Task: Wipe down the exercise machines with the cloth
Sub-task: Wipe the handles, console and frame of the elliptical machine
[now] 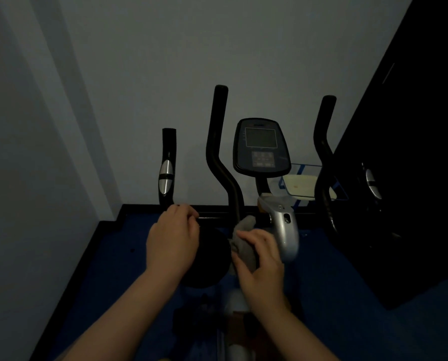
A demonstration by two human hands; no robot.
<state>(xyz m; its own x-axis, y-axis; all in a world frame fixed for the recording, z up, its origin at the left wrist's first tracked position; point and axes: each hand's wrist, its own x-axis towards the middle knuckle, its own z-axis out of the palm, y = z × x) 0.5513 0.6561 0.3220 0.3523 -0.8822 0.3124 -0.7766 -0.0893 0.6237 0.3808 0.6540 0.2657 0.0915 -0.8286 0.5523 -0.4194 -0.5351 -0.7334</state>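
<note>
A black exercise machine stands against the wall in dim light, with a console [261, 147], two tall curved handlebars [219, 157] and a silver centre column [282, 225]. My right hand [263, 259] holds a grey cloth [243, 238] against the base of the middle handlebar, beside the silver column. My left hand [174, 238] has curled fingers closed round the black horizontal bar [212, 218] at the foot of the short left grip [166, 173]. Below the hands lies a black round housing [212, 259], partly hidden.
A white wall rises behind and to the left. A tall dark cabinet [413, 178] stands close on the right. The floor [118, 269] is blue carpet. A clear container [303, 186] with blue trim sits behind the console, low on the right.
</note>
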